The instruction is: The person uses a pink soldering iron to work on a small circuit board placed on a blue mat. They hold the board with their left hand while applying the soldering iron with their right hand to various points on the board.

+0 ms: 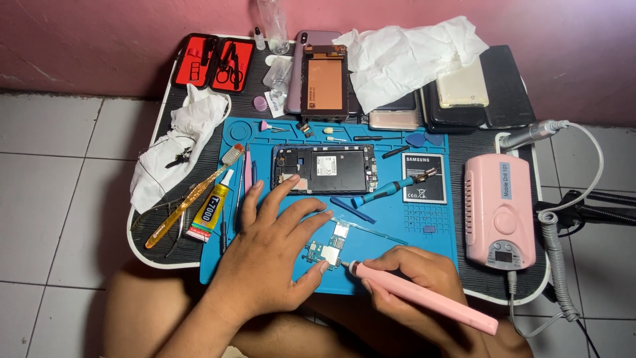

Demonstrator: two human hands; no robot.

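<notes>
Pink and slim, the pen-shaped electric screwdriver (424, 296) lies in the right hand (414, 275), whose fingers are curled tight around its barrel, the tip touching the near right edge of a small circuit board (324, 250). That board rests on the near part of the blue silicone mat (232, 262), and the left hand (271, 248) lies spread over it, thumb and forefinger pinning the board's two sides. With so light a hold, the board could skid or twist if the tip presses sideways, and a slip might gouge a component or send a tiny screw off the mat. Just beyond the fingers lies a blue plastic pry tool (352, 209), then the opened phone frame (324, 170) with a teal screwdriver (391, 189) and a battery (424, 178) to its right. Left of the mat sit a glue tube (212, 212) and a toothbrush (192, 199). On the right stands a pink control box (500, 212); at the far edge lie stacked phones (324, 79) and crumpled tissue (411, 56).
</notes>
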